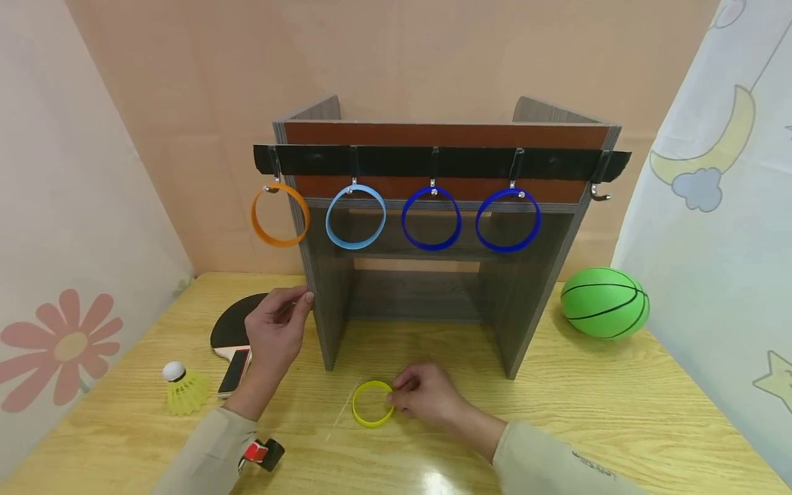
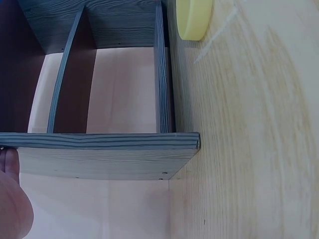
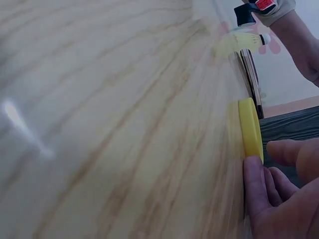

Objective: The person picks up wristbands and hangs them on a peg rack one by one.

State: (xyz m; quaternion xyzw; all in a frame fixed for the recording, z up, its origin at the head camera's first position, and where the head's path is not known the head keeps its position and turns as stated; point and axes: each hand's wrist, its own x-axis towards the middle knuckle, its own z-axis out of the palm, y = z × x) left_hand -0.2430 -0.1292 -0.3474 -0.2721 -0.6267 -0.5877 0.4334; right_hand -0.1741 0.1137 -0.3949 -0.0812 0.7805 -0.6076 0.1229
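A grey wooden shelf unit stands on the table, a black bar with hooks across its front. My left hand holds the front edge of its left side panel with thumb and fingertips; these fingers show at the panel's edge in the left wrist view. A yellow ring lies flat on the tabletop before the shelf. At its right rim my right hand pinches it with thumb and finger. From the hooks hang an orange ring, a light blue ring and two dark blue rings.
The far right hook carries no ring. A green ball sits right of the shelf. On the left are a table tennis bat and a yellow shuttlecock. Printed cloths flank the table.
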